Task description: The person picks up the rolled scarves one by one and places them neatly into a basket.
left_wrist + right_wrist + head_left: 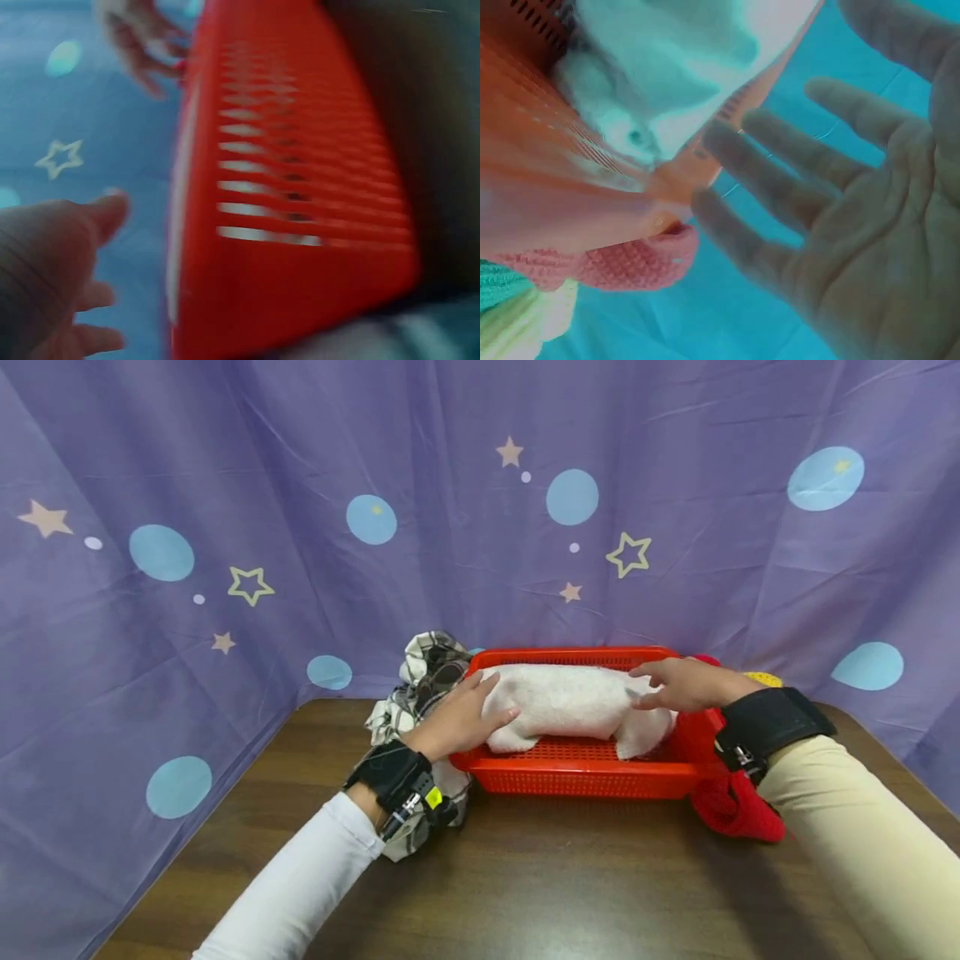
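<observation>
A red plastic basket (585,781) with slotted sides stands toward the back of the table. In it lies a folded white cloth (570,697), rolled along its top, with loose ends hanging down at both sides. My left hand (461,718) hovers at the basket's left end, fingers spread beside the cloth's left part. Over the cloth's right end is my right hand (682,683); the right wrist view shows its palm and straight, spread fingers (772,172) with nothing in them. In the left wrist view the basket's slotted side (300,172) fills the middle.
A crumpled black-and-white checked cloth (408,710) lies left of the basket. On the right, a red knitted piece (738,810) lies against it, with a yellow piece (765,678) behind my right wrist. A purple patterned curtain (465,568) hangs close behind the table.
</observation>
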### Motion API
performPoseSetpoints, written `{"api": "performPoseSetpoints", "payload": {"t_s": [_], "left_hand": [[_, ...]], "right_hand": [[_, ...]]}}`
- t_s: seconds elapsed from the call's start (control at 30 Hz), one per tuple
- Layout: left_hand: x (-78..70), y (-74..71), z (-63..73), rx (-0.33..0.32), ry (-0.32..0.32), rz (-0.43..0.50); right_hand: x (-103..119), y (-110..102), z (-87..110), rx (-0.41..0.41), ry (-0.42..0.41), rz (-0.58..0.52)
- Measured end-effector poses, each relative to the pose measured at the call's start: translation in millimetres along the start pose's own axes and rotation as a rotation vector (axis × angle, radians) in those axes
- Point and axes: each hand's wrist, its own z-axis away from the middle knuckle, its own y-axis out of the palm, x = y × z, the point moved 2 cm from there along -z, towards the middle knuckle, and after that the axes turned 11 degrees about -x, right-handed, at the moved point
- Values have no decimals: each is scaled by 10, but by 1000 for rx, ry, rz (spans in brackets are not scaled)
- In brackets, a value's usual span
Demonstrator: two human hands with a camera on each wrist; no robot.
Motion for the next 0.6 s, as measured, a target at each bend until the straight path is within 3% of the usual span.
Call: {"api": "performPoseSetpoints", "payload": {"t_s": [0.13,0.33,0.47,0.6], "left_hand": [[84,144,239,-95,-7,-37],[121,310,420,-156,-31,-33],[89,366,464,-164,-56,-12],[72,395,474,-195,-55,-17]], "right_hand": [[47,75,221,-171,-47,12],[20,400,568,-388,6,57],[-11,600,729,-479,61,38],[-46,690,816,-514,106,28]]}}
